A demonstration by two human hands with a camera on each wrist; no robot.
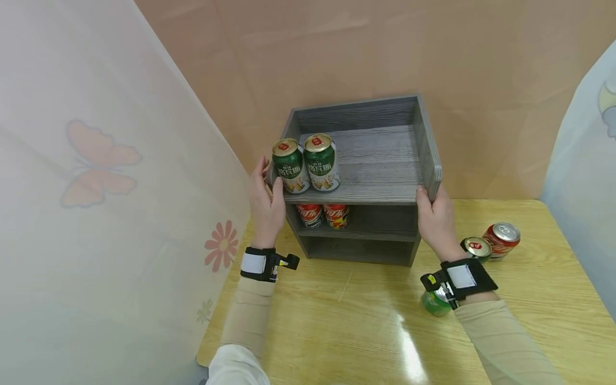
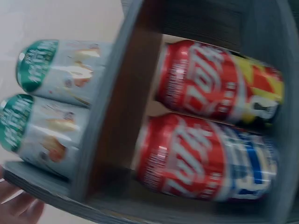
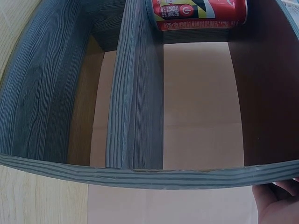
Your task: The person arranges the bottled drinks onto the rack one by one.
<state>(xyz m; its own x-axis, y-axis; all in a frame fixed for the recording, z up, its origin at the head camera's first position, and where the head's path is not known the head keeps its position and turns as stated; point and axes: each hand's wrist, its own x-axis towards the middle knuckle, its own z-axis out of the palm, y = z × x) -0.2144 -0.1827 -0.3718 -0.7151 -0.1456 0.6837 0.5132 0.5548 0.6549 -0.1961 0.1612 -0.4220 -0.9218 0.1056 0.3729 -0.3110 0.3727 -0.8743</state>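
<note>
A grey wood-grain shelf stands on the table, with my hands at its two sides. My left hand grips the left side panel, thumb at the front beside a green-and-white can. A second such can stands to its right on the top level. My right hand grips the right side panel where it meets the top board, thumb in front, other fingers mostly hidden outside. Two red cola cans stand side by side on the middle level. The right wrist view shows one red can beyond the middle board.
Right of the shelf, a red can and a dark can with a gold lid stand close together. A green can is partly hidden under the right wrist strap. Printed wall sheets flank the wooden table.
</note>
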